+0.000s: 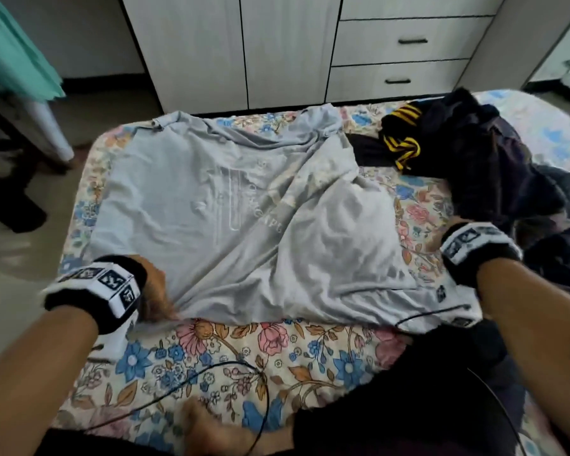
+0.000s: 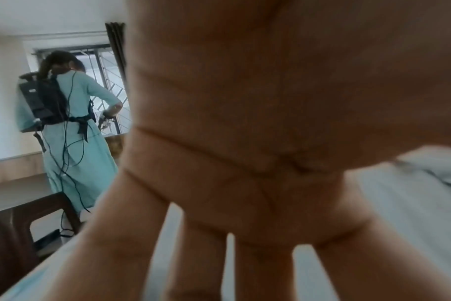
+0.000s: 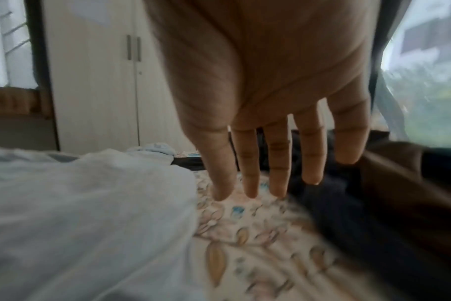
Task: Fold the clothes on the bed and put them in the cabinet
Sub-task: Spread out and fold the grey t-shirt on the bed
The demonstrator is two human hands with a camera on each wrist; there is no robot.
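Note:
A light grey T-shirt (image 1: pixel 244 209) lies spread and creased on the floral bed sheet (image 1: pixel 277 343). My left hand (image 1: pixel 160 291) rests on its near left corner. In the left wrist view the left hand (image 2: pixel 260 264) has straight, spread fingers pointing down onto the T-shirt (image 2: pixel 399 224). My right hand (image 1: pixel 448 225) sits past the shirt's right edge, mostly hidden by the wristband. The right wrist view shows the right hand (image 3: pixel 278 163) with straight fingers over bare sheet, between the T-shirt (image 3: pixel 90 203) and dark clothes (image 3: pixel 348 213). The white cabinet (image 1: pixel 244 44) stands beyond the bed.
A heap of dark clothes (image 1: pixel 474 153) with a black-and-yellow striped piece (image 1: pixel 402 139) lies at the back right. Drawers (image 1: pixel 408 41) flank the cabinet doors. Black cables (image 1: pixel 211 366) cross the near sheet by my foot (image 1: pixel 211 429). Another person in teal (image 2: pixel 75 132) stands left, near a brown chair (image 2: pixel 26 224).

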